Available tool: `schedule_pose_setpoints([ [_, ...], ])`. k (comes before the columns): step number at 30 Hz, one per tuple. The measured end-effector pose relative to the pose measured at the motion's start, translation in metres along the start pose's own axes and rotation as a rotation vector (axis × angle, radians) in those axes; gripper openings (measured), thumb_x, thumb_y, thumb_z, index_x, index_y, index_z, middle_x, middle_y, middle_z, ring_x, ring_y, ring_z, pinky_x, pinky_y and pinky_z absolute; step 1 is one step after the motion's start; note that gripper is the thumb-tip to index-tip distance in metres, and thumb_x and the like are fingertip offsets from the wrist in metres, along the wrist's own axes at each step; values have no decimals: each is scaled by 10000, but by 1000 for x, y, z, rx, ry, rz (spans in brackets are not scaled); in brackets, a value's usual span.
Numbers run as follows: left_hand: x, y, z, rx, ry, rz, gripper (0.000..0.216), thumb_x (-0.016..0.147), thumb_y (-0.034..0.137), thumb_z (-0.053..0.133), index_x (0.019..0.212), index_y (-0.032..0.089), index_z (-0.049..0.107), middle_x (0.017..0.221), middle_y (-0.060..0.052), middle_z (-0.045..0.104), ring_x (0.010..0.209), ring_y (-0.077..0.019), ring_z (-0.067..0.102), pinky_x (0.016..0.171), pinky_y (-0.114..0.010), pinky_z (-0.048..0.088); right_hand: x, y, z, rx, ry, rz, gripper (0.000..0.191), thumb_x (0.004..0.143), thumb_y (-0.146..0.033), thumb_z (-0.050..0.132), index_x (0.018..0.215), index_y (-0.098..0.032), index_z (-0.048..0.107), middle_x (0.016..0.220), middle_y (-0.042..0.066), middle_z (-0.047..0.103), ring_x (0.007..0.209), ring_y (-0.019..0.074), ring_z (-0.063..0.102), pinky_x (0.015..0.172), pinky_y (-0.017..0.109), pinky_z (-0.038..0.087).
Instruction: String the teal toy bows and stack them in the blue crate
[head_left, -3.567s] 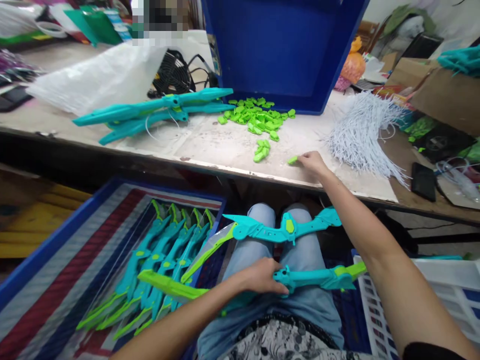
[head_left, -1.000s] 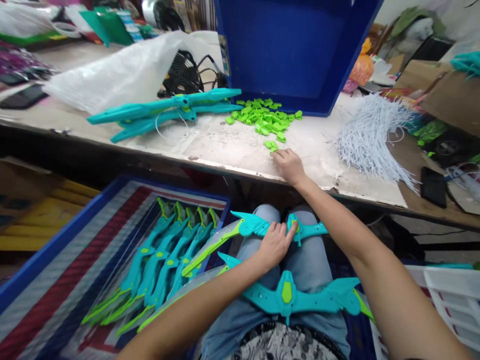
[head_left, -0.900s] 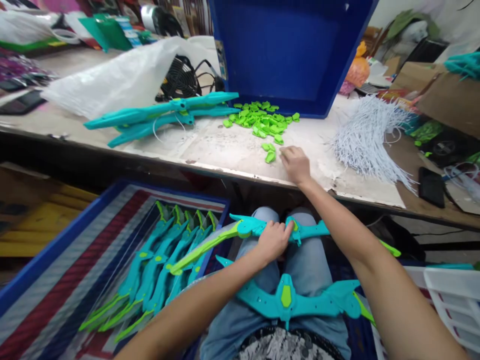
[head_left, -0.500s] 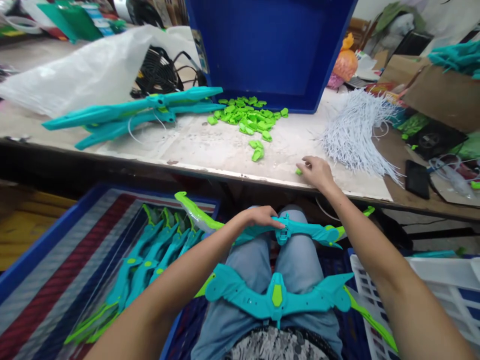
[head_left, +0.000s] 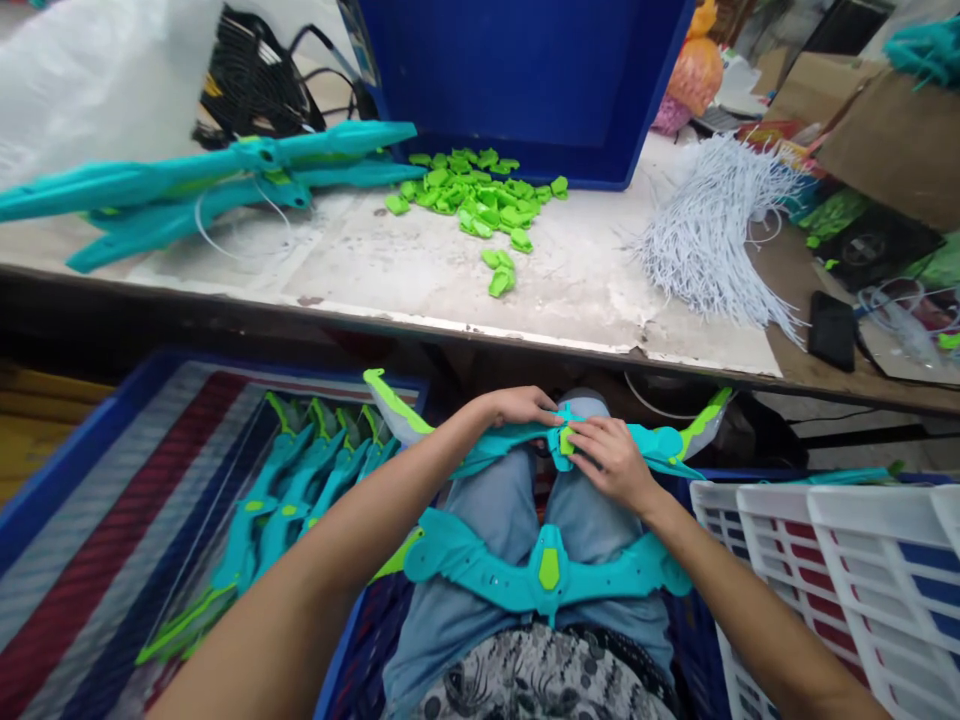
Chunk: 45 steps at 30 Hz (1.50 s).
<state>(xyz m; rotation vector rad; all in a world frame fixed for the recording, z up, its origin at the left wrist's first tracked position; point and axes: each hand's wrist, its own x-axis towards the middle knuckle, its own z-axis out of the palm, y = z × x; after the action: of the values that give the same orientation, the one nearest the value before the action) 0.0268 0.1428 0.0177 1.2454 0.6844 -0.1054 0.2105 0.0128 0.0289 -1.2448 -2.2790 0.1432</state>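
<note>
Centrally, teal bow (head_left: 517, 438), under both hands (head_left: 611, 460)

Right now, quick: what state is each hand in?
Left hand: closed, holding the far teal bow near its middle.
Right hand: fingers on the lime-green piece at that bow's middle; pinching or pressing, can't tell.
</note>
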Motion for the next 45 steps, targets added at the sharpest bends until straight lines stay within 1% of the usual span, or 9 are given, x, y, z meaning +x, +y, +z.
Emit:
schedule_pose_setpoints([
  [10,-3,2,6,356,122,117,517,613,591,703,795,114,624,681,-1,589,647,-141,527,579,-235,388,-9,-2,18,64,-1,216,213,830,-365,648,988,-229,694,1292,106,587,1200,262,507,1003,456,378],
  [16,0,7,12,405,132,78,488,637,581,661,836,142,581,714,21,566,664,-148,535,568,-231,391,7,-2,19,132,-149,553,642,700,-419,759,1266,-225,526,1231,102,608,1151,284,519,960,454,363],
  [24,-19,5,37,792,354,166,480,731,530,574,996,132,625,873,-70,673,807,-232,614,687,-272,426,4,-9,13,51,-217,430,652,711,-458,750,1266,-187,543,1191,137,618,1125,303,508,939,465,353],
  [27,-34,0,50,924,467,156,532,805,484,515,1199,134,583,1090,-146,675,954,-295,629,772,-317,438,5,-5,-14,132,-130,354,407,796,-408,679,1140,-195,641,1110,99,668,1056,245,564,916,394,417],
  [29,-38,0,49,922,459,147,535,821,491,500,1209,134,587,1106,-143,675,971,-300,631,780,-313,445,13,14,-46,127,12,410,224,870,-339,583,1015,-212,697,1014,66,705,976,204,604,882,338,450],
  [34,-35,19,37,893,164,131,468,764,520,595,1057,164,673,947,-62,716,871,-248,655,724,-248,461,42,115,-139,-274,254,883,282,890,-231,465,1010,-179,715,1042,88,708,980,225,627,875,325,454],
  [39,-42,2,50,1317,545,405,394,867,321,521,1252,275,585,1080,-84,670,865,-228,656,718,-288,498,60,205,-176,-537,143,1122,344,889,-316,497,1073,-111,702,1124,185,663,1085,275,577,915,359,424],
  [42,-51,-34,51,1532,834,635,475,881,135,388,1262,347,578,1081,-96,656,887,-222,643,739,-312,515,69,228,-172,-508,132,1144,338,847,-377,569,1013,-126,725,1078,186,679,1058,279,589,886,366,439],
  [45,-58,-67,47,1590,891,706,535,853,86,372,1263,361,578,1115,-98,641,948,-221,629,777,-309,528,78,238,-167,-490,132,1166,266,820,-291,596,997,-142,728,1065,174,686,1066,271,592,889,362,434],
])
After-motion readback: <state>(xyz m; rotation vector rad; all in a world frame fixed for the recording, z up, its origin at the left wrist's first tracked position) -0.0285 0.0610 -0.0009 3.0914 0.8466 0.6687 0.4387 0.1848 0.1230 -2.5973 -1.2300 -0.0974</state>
